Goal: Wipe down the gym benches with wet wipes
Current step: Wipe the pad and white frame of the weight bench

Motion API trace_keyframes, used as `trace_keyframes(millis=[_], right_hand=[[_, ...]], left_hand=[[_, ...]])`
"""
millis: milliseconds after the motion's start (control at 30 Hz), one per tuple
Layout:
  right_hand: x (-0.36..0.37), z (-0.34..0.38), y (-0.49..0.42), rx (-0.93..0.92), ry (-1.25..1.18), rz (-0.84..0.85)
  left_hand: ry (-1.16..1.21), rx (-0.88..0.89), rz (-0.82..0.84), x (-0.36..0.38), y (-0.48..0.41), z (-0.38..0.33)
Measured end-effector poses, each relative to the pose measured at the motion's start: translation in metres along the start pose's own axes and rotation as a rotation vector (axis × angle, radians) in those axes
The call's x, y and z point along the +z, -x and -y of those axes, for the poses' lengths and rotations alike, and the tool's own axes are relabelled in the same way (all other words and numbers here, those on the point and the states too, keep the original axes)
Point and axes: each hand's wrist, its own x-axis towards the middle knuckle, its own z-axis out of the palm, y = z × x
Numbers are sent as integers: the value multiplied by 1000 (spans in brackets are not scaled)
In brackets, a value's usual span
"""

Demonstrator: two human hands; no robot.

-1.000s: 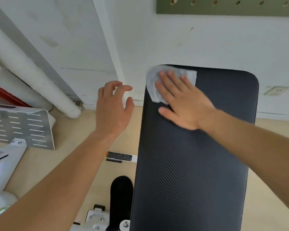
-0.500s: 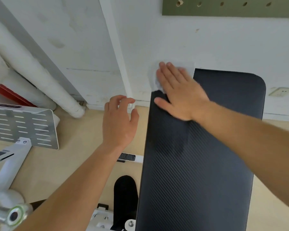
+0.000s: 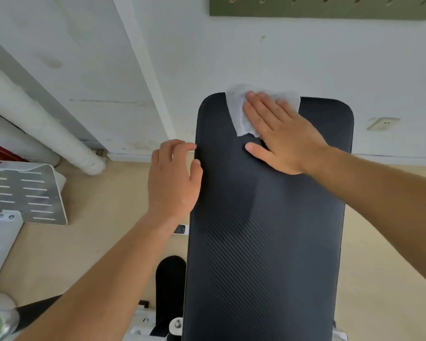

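A gym: a padded black bench (image 3: 263, 242) in the middle, a white machine frame (image 3: 0, 242) and slotted plate (image 3: 22, 193) at left.

Your right hand (image 3: 284, 136) lies flat, fingers straight, pressing the white wet wipe (image 3: 239, 114) against the top end of the black bench pad (image 3: 263, 242). Your left hand (image 3: 172, 178), fingers loosely curled, sits at the pad's left edge above the tan floor (image 3: 84, 242).

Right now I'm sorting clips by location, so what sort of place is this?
Probably a gym, maybe a small one: a black padded bench on which the right hand presses a wipe, a white slotted plate of some equipment at left, and a green pegboard on the wall.
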Motion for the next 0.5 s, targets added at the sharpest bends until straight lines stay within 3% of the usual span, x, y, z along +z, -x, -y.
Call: trace_keyframes(millis=[133, 233, 300, 367, 500], right_hand=[[45, 62, 69, -52, -75, -28], [78, 113, 160, -335, -103, 51], [81, 104, 175, -473, -127, 103], [70, 65, 143, -374, -148, 98], [25, -42, 65, 54, -74, 49]], left_hand=[[-60, 131, 13, 11, 16, -6], [-84, 176, 38, 17, 35, -10], [-106, 196, 49, 21, 43, -15], [-111, 211, 53, 25, 43, -21], [-118, 218, 29, 32, 33, -39]])
